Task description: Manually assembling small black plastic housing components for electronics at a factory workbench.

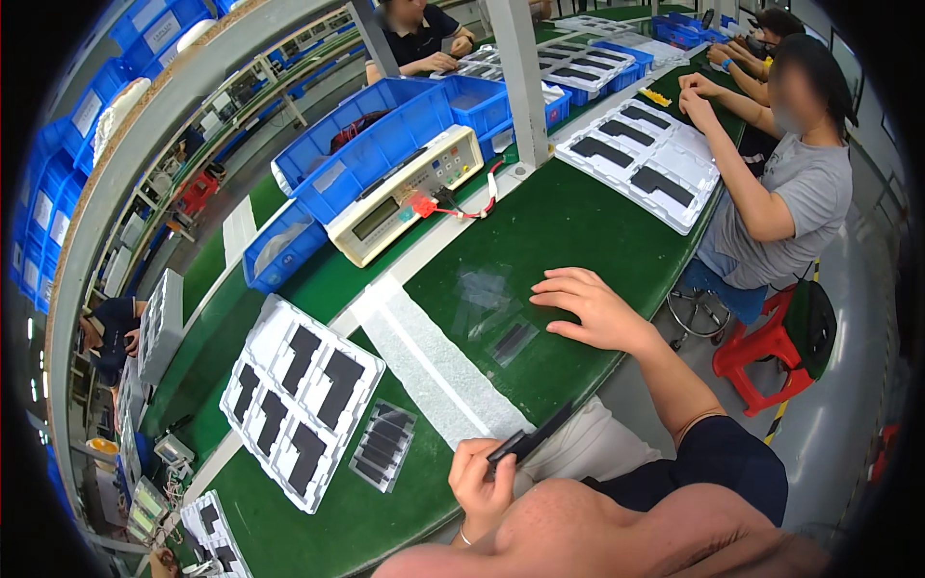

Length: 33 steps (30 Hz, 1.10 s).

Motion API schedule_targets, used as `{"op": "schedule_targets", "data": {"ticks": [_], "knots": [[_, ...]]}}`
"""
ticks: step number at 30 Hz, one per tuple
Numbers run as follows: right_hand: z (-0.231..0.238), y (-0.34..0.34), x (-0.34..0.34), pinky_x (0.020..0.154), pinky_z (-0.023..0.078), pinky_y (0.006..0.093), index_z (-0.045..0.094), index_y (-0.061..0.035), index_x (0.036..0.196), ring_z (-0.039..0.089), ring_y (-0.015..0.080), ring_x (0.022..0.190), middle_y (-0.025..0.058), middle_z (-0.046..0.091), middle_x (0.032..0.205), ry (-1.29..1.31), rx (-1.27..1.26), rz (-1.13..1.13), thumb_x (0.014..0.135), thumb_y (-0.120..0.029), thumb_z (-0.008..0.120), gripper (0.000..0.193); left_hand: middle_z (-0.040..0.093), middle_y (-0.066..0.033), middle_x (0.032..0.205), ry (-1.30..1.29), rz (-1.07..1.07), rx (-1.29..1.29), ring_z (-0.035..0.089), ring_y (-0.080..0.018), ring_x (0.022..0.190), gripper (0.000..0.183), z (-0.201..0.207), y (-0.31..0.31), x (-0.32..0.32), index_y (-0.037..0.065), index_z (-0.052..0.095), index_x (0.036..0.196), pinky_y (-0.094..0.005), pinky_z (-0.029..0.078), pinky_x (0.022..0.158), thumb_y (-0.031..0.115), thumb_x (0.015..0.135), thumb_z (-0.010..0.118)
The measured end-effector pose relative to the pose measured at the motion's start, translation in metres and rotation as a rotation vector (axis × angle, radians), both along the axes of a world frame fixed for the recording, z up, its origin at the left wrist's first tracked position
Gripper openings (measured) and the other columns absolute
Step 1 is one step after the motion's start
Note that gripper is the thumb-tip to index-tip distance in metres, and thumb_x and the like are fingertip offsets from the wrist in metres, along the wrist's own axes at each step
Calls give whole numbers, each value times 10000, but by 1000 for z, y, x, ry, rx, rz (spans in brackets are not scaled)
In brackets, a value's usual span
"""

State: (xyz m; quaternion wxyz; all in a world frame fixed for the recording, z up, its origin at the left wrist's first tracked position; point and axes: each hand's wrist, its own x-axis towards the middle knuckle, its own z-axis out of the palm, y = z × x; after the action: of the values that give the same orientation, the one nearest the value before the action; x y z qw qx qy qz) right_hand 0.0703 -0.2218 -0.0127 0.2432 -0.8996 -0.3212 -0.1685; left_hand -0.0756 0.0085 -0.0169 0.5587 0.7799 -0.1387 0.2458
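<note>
My left hand (482,486), at the table's near edge, pinches a long, thin black piece (530,440) by its wider end. The piece is seen almost edge-on, and its narrow end points away to the right. My right hand (590,310) is open, palm down over the green tabletop, with its fingers spread and nothing in them. Just left of it lie a clear film with dark strips (514,341) and several loose clear films (485,294). A white cloth strip (429,356) runs across the table between my hands.
A white tray of black L-shaped pieces (273,451) lies left, beside a sheet of black strips (384,445). A beige meter (405,197) with a red lead and blue bins (366,154) line the back. At right, a co-worker (809,183) sits by another white tray (631,161).
</note>
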Motion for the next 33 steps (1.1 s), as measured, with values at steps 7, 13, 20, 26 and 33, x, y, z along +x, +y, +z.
{"op": "schedule_targets", "data": {"ticks": [7, 13, 20, 26, 33], "knots": [[60, 39, -49, 414, 262, 227, 583, 81, 1007, 366, 51, 428, 6, 454, 513, 464, 1395, 937, 906, -250, 503, 355, 534, -134, 749, 191, 167, 2, 492, -221, 657, 93, 1, 7, -12, -56, 566, 731, -296, 382, 562, 29, 730, 604], [84, 65, -80, 366, 171, 307, 594, 69, 944, 277, 129, 325, 2, 404, 435, 410, 1434, 1281, 891, -260, 529, 339, 509, -112, 757, 29, 126, -19, 464, -201, 667, 108, -1, 3, -1, -47, 549, 736, -286, 355, 557, 51, 763, 584], [86, 65, -80, 362, 156, 317, 586, 53, 920, 263, 146, 320, 50, 427, 446, 296, 1440, 1476, 876, -225, 529, 287, 515, -102, 745, 7, 129, -14, 458, -188, 666, 141, -8, -1, -1, -42, 553, 728, -281, 351, 565, 84, 781, 589], [88, 70, -80, 368, 158, 315, 571, 36, 938, 278, 149, 329, 46, 435, 460, 256, 1487, 1492, 880, -242, 527, 288, 523, -102, 746, 21, 131, -34, 468, -194, 668, 144, -4, 0, -6, -40, 571, 731, -294, 363, 571, 95, 775, 595], [83, 71, -72, 370, 158, 317, 562, 32, 944, 278, 151, 336, 50, 438, 475, 308, 1484, 1448, 881, -249, 523, 291, 523, -106, 749, 38, 122, -44, 468, -194, 670, 150, -4, 0, -3, -37, 571, 737, -295, 358, 572, 106, 774, 595]]}}
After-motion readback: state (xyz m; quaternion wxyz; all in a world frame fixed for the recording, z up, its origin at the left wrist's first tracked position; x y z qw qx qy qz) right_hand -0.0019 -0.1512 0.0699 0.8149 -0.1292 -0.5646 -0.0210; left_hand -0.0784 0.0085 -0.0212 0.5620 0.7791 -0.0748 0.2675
